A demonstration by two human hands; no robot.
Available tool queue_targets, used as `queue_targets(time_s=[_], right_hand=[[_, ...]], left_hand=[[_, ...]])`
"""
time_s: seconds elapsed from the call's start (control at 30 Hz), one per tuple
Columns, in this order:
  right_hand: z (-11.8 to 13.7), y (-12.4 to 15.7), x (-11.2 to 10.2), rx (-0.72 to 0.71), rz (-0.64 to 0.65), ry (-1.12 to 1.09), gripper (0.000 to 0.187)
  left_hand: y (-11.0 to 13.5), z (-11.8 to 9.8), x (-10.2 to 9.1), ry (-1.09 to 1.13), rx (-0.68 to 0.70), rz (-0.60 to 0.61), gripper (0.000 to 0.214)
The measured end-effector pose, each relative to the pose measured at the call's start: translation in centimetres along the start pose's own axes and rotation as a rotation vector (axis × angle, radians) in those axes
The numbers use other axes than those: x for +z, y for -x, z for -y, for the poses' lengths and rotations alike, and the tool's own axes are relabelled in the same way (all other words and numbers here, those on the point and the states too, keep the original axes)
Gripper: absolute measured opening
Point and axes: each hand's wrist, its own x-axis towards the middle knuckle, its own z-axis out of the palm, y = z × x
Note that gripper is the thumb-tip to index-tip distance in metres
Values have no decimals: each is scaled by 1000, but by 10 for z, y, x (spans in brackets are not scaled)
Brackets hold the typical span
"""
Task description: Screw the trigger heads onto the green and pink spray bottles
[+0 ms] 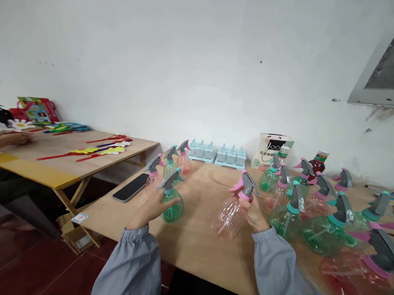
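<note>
My right hand [251, 210] is closed round the neck of a clear pink spray bottle [227, 219] with a grey and pink trigger head. That bottle leans, its head toward the right. My left hand [154, 207] is beside a clear green spray bottle [172, 211]; the thumb stretches across the bottle's front and the hand looks spread, its other fingers partly hidden. Just behind it are a pink spray bottle [152, 178], another green one [170, 167] and a farther pink one [183, 162].
Several green and pink spray bottles [326, 235] crowd the table's right side. Along the wall stand light-blue popsicle moulds [201, 152] and a printed box [267, 152]. A phone [130, 188] lies left. Another person's hand [17, 138] is over the left table [61, 156].
</note>
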Motion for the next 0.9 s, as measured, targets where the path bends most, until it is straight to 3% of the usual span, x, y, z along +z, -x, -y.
queue_targets(time_s=[0.17, 0.3, 0.43, 0.57, 0.77, 0.9], right_hand=[[-8, -6, -1, -56, -112, 175, 60], [-15, -11, 0, -169, -191, 452, 71], [-25, -18, -1, -256, -222, 581, 75], [-48, -30, -10, -253, -282, 631, 88], [-95, -61, -28, -195, -497, 735, 98], [-102, -97, -35, -149, -613, 764, 98]], left_hand=[[-3, 9, 1, 37, 99, 41, 51], [-10, 23, 8, 188, 96, -53, 59], [-18, 32, 19, 330, 129, -137, 52], [-18, 22, 25, 338, 155, -179, 44], [-12, 4, 32, 358, 139, -172, 56], [-12, 5, 41, 379, 133, -203, 49]])
